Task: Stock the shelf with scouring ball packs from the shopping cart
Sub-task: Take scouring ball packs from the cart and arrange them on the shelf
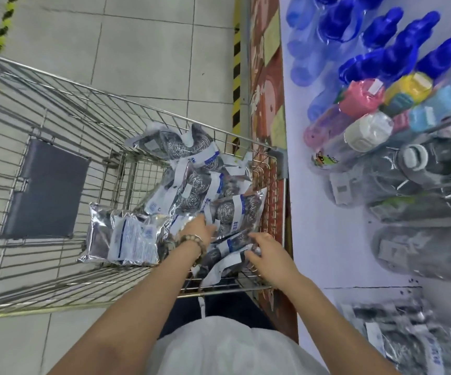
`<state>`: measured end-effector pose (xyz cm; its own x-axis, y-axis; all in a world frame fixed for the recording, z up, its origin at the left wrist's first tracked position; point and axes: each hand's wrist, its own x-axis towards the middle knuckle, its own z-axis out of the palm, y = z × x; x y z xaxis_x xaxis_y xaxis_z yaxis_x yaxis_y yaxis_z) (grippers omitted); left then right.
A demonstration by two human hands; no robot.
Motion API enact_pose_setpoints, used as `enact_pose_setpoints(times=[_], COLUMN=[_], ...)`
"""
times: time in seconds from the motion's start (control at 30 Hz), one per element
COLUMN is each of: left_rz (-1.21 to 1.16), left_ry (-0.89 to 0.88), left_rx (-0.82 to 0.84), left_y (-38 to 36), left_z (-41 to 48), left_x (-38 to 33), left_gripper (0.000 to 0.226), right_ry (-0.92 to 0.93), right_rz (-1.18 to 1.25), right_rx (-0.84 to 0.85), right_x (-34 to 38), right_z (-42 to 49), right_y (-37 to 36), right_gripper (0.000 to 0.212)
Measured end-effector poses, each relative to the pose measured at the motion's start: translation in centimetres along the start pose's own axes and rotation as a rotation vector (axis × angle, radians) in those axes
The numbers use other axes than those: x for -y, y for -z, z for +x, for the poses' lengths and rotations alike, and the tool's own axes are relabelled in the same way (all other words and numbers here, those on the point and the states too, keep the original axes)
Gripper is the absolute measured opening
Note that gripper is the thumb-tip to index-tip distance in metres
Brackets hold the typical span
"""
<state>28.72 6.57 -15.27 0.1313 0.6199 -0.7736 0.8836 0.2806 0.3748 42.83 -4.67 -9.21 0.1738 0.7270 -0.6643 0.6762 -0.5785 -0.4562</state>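
From the head view, the wire shopping cart (56, 85) stands left of the white shelf (313, 239). The scouring ball packs (189, 185) lie heaped in the cart's near right corner. The left hand (200, 228) reaches into the heap; its fingertips are buried, so I cannot tell its grip. The right hand (267, 253) curls its fingers around the nearest pack (229, 244). Blue bottles (381, 58) crowd the far end of the shelf.
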Motion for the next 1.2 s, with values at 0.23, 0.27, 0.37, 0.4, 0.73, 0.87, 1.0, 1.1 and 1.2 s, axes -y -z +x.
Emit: enact_pose_setpoints(times=[0.23,0.27,0.37,0.4,0.73,0.87,1.0,1.1,1.2], left_rz=[-0.229,-0.246,-0.191,-0.144,0.089,-0.099,-0.494,-0.652,-0.806], left_ry=[-0.054,-0.102,-0.276,-0.321,-0.503,-0.413,-0.182,0.019,0.12], left_rx=[-0.095,-0.11,-0.159,-0.168,-0.223,-0.489,-0.402,-0.079,0.03], left_y=[0.0,0.4,2.8,4.0,13.1,13.1,11.7,8.9,6.9], left_z=[-0.2,-0.7,-2.7,-3.3,-6.6,-5.4,-5.2,-5.1,-5.0], left_x=[-1.1,-1.2,-1.7,-1.8,-3.9,-1.7,1.2,3.0,4.0], left_gripper=[0.029,0.029,0.031,0.031,0.019,0.038,0.07,0.079,0.061], right_ry=[-0.025,-0.037,-0.045,-0.035,0.141,0.079,-0.049,-0.066,-0.023], right_rz=[0.061,0.082,0.127,0.143,0.421,0.504,0.717,0.79,0.774], right_rx=[-0.034,-0.058,-0.164,-0.196,0.006,-0.057,-0.13,-0.073,0.009], right_x=[0.4,0.4,0.7,0.9,5.9,7.2,7.5,8.3,9.1], right_z=[2.1,2.4,3.2,3.4,3.7,3.9,4.4,4.8,5.1], right_y=[1.7,2.1,3.3,3.7,4.3,2.5,1.6,0.9,-0.4], right_gripper=[0.054,0.056,0.067,0.074,0.022,0.016,0.02,0.02,0.017])
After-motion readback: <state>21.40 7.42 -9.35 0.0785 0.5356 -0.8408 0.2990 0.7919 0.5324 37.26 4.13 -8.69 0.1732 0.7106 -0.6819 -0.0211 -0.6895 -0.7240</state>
